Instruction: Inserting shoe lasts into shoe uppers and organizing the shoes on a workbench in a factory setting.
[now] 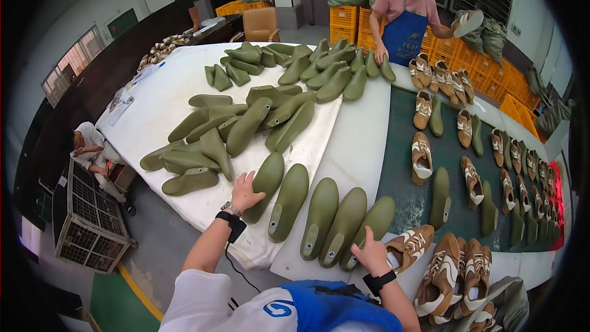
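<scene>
Green shoe lasts lie in front of me on a white-covered table [246, 240]. My left hand [246, 193] is at the left side of one shoe last [265, 178], its thumb lying over the edge and its fingers along the far side. Right of it rests another last [290, 200]. Three more lie side by side on the bare white edge: a left one [321, 209], a middle one [345, 218] and a right one [378, 215]. My right hand [370, 254] grips the heel end of the right one, with some fingers hidden.
Many loose lasts [246, 123] are heaped farther back. On the right, brown-and-white sneakers [421, 157] stand with lasts on a dark green belt [405, 178]; more sneakers [439, 270] lie near my right arm. A co-worker [405, 18] stands across the table; another person [95, 150] sits at left beside a wire cage [92, 221].
</scene>
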Motion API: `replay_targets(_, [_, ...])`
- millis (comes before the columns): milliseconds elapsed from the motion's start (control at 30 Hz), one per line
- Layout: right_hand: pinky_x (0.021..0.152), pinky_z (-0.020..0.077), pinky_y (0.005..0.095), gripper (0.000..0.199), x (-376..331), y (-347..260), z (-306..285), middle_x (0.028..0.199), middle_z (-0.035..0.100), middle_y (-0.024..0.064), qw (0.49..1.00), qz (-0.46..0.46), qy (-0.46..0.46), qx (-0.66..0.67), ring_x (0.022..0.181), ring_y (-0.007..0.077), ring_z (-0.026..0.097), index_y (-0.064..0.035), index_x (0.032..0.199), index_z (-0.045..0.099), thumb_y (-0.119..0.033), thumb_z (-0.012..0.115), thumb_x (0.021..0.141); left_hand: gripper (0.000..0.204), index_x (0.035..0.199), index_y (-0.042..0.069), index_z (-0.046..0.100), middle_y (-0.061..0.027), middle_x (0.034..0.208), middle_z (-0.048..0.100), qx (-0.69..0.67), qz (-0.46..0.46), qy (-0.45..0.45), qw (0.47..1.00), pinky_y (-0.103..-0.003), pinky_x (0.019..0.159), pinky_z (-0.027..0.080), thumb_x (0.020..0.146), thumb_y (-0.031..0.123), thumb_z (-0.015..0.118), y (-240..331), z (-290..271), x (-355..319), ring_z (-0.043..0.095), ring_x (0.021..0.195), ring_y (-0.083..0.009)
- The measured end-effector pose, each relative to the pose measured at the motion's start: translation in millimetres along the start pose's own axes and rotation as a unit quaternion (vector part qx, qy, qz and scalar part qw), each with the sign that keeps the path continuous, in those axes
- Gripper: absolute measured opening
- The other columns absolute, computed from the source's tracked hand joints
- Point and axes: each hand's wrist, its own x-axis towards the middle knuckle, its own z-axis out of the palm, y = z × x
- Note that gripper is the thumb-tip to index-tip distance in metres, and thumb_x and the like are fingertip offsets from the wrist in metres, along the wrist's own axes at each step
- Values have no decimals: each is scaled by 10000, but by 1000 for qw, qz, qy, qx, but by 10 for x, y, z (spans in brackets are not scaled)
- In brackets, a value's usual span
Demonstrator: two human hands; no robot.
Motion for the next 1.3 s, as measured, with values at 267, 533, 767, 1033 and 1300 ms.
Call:
replay_targets(267, [619, 495, 475, 743, -67, 76, 33, 699, 614, 247, 1000, -1, 11, -11, 665, 402, 613, -39, 1312, 357, -413, 607, 720, 707, 1325, 85, 392, -236, 1086, 587, -174, -64, -96, 978, -394, 871, 469, 685, 244, 646, -24, 434, -422, 579, 994, -367])
replay_targets(533, [590, 499, 452, 770, -104, -7, -109, 679, 624, 214, 999, 10, -23, -31, 633, 368, 624, -21, 1317, 332, -444, 592, 728, 707, 1307, 30, 411, -255, 1153, 553, -92, 9, -332, 939, -364, 913, 438, 774, 451, 607, -16, 18, 10, 556, 1059, -337])
replay_targets(767, [549, 488, 466, 771, -69, -56, -42, 640, 604, 227, 999, 13, -16, -37, 593, 392, 605, -25, 1302, 348, -441, 623, 713, 964, 1344, -86, 273, -256, 1390, 314, -70, 13, -295, 953, -361, 1074, 256, 737, 593, 591, -5, 507, 1905, 297, 1307, -339])
replay_targets(1033, [601, 479, 470, 753, -127, -51, -144, 705, 623, 220, 998, 23, -23, 54, 627, 396, 597, -12, 1341, 309, -358, 634, 756, 1083, 1386, -45, 168, -223, 1454, 162, 44, 18, -201, 978, -425, 1060, 257, 654, 580, 665, 796, 977, 1726, 191, 1349, -328])
replay_targets(1300, [567, 476, 461, 757, -44, -87, -50, 663, 618, 193, 999, -4, -7, 51, 587, 384, 588, -35, 1354, 293, -348, 639, 758, 702, 1257, 26, 414, -235, 1218, 496, -127, 68, -57, 988, -398, 949, 397, 686, 323, 695, 293, 1011, 2117, 468, 1139, -375])
